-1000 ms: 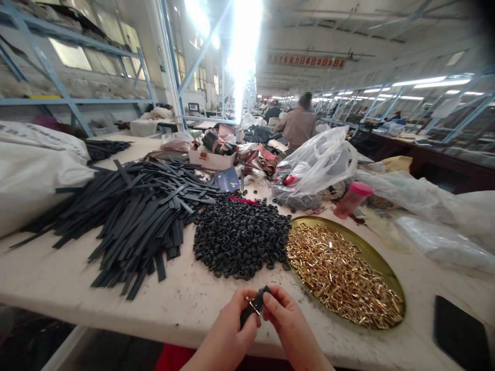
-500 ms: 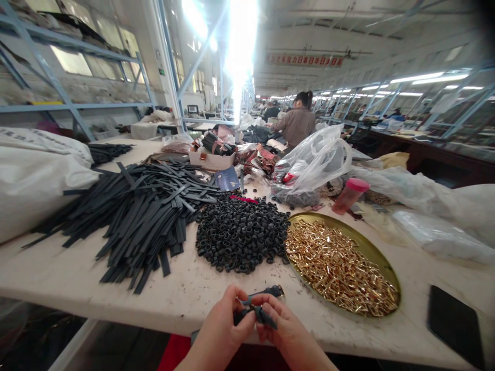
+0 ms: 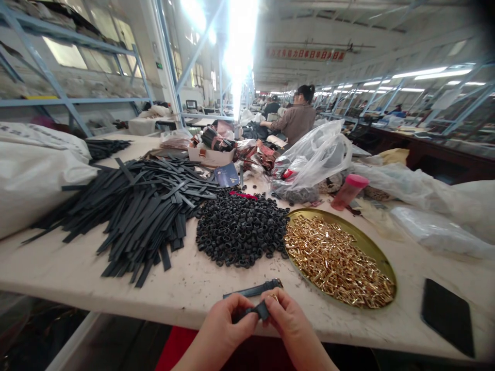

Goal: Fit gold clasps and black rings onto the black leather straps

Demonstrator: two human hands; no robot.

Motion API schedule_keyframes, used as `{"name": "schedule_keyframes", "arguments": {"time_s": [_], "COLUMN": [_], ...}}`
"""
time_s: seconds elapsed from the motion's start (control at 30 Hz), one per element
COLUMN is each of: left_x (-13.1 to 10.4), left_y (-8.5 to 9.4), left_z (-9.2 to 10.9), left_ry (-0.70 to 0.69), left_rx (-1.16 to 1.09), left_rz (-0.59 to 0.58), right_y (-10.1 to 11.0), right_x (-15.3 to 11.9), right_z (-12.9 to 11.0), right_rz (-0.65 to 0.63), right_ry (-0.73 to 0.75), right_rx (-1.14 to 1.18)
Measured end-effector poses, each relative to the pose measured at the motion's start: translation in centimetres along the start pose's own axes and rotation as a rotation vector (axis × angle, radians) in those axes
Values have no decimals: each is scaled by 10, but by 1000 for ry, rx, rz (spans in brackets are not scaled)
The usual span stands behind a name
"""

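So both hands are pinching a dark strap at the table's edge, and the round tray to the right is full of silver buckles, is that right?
Not quite. The head view shows the buckles in the round tray are gold-coloured, not silver. The rest holds: the left hand and right hand both pinch a dark strap at the table's edge, with the tray to their right.
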State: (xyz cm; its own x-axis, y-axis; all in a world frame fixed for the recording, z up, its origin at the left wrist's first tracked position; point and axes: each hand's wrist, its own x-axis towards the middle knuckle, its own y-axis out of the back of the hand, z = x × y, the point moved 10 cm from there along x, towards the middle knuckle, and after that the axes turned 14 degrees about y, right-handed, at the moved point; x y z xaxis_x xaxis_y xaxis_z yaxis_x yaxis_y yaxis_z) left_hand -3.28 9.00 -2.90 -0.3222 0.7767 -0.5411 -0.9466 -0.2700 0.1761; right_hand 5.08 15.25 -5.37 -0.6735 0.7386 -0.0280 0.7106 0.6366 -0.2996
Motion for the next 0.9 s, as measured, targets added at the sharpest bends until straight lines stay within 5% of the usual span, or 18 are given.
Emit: {"name": "schedule_keyframes", "arguments": {"time_s": [0.1, 0.2, 0.3, 0.4, 0.57, 0.9], "left_x": [5, 9, 12, 16, 25, 21], "left_y": [-7, -8, -8, -11, -16, -10], "left_z": [-5, -8, -12, -19, -32, -17], "left_ry": [53, 79, 110, 153, 207, 193], "left_rx": [-164, -243, -290, -294, -286, -29], "left_rz": [-124, -181, -229, -257, -247, -249], "right_y": [18, 17, 4, 2, -11, 1], "right_x": [9, 13, 12, 10, 13, 5], "right_z": [-14, -20, -8, 1, -25, -6], "right_rz": [72, -4, -211, -282, -393, -457], "right_ry": [146, 221, 119, -12, 282, 57], "right_rx": [-410, -602, -572, -573, -908, -660]}}
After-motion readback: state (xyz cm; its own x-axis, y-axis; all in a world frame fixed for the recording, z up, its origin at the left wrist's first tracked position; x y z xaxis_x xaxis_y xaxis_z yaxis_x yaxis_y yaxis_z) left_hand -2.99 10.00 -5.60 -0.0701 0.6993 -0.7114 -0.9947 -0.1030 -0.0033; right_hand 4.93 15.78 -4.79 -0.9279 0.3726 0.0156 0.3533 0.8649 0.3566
